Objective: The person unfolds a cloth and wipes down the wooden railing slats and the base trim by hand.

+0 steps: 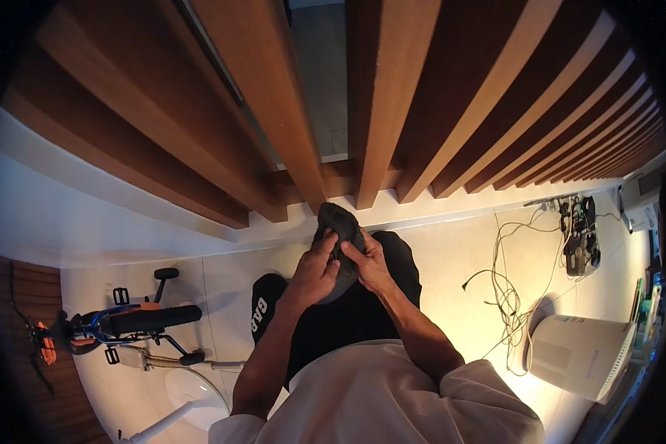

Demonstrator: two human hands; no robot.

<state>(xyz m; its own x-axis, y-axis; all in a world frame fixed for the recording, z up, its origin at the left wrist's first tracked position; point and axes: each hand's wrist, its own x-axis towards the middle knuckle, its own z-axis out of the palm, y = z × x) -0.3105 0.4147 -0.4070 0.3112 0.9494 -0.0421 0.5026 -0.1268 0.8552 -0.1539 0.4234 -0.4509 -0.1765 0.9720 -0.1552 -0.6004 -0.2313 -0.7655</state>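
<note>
A dark grey cloth, bunched and folded, is held up in front of my lap. My left hand grips its left side, with the fingers curled into the fabric. On the other side my right hand closes on it, the thumb pressed onto the top. Both hands are close together, and the underside of the cloth is hidden. Just beyond it are the lower ends of the brown wooden slats and a white ledge. Below the hands are my black trousers.
On the left a small bike with a black tyre lies on the pale tiled floor, near a white round base. To the right are tangled cables, a cluster of black plugs and adapters, and a white box-shaped appliance.
</note>
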